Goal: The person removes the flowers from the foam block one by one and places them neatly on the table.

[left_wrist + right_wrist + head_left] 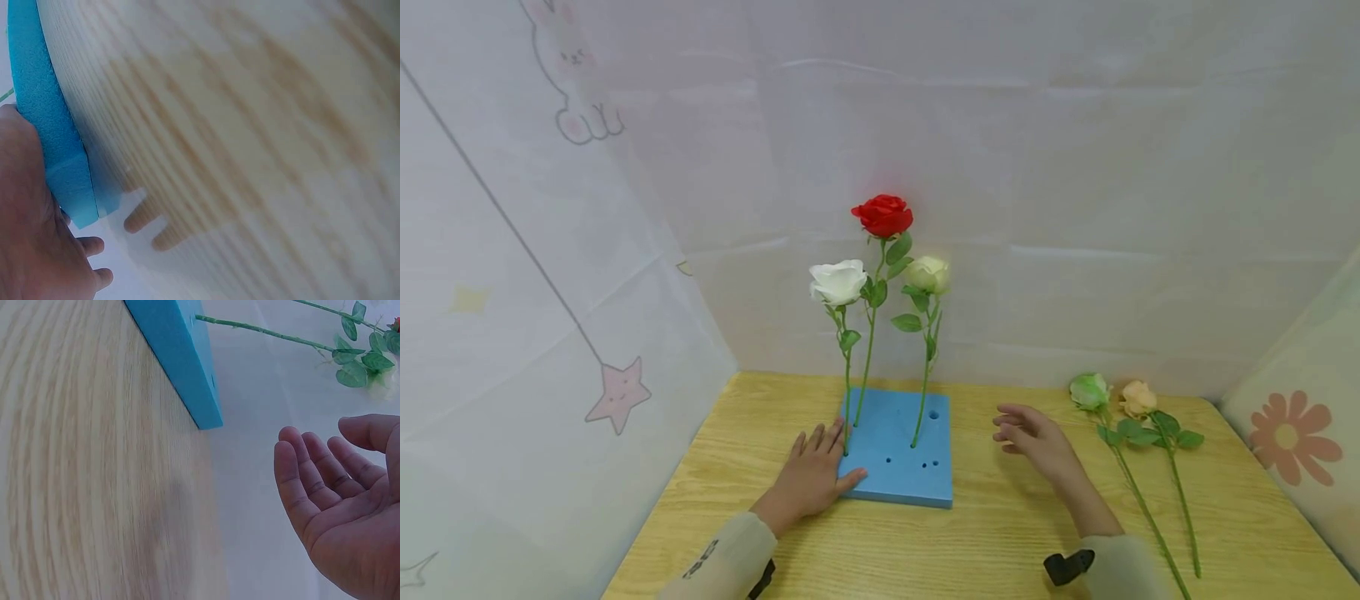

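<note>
Presumably for steadiness, the blue block point(895, 481) is touched at its left edge by the spread left hand point(812, 481), while the right hand point(1039, 446) is held empty, loosely curved.

Three roses point(883, 217) in the block point(887, 433)

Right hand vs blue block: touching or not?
Apart. The head view shows a strip of bare table between the right hand and the blue block's right edge.
</note>
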A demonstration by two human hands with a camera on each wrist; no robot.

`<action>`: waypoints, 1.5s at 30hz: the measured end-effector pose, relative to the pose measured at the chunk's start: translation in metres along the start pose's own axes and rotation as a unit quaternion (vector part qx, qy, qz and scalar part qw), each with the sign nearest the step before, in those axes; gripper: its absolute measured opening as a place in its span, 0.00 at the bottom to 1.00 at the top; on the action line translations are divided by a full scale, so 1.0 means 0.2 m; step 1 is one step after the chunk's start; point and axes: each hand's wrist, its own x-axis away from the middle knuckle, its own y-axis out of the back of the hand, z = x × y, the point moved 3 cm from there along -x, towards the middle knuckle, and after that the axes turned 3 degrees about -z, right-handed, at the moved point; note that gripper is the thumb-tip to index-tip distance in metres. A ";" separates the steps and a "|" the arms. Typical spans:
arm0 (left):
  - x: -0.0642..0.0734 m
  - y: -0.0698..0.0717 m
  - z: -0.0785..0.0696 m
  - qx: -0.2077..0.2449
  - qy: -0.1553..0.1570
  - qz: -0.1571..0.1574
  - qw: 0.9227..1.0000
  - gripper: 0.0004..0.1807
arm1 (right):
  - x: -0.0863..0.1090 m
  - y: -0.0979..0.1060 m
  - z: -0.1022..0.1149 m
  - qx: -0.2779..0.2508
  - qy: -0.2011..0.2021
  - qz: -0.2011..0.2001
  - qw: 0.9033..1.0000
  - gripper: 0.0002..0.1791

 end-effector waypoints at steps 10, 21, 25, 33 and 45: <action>-0.01 0.03 -0.01 0.001 0.007 0.014 1.000 0.51 | -0.08 -0.10 0.01 -0.022 -0.008 0.000 1.000 0.24; -0.01 0.04 -0.01 0.007 0.008 0.010 1.000 0.52 | -0.16 -0.21 0.02 -0.052 -0.006 0.004 0.999 0.23; -0.01 0.02 0.00 0.007 0.006 0.007 1.000 0.52 | -0.18 -0.25 0.02 -0.069 -0.008 0.002 0.998 0.22; 0.00 0.01 0.00 0.009 0.004 -0.002 1.000 0.52 | -0.22 -0.29 0.02 -0.075 -0.021 -0.002 0.997 0.22; 0.01 0.01 0.00 0.013 0.005 0.003 1.000 0.52 | -0.26 -0.33 0.03 -0.086 -0.037 0.000 0.996 0.20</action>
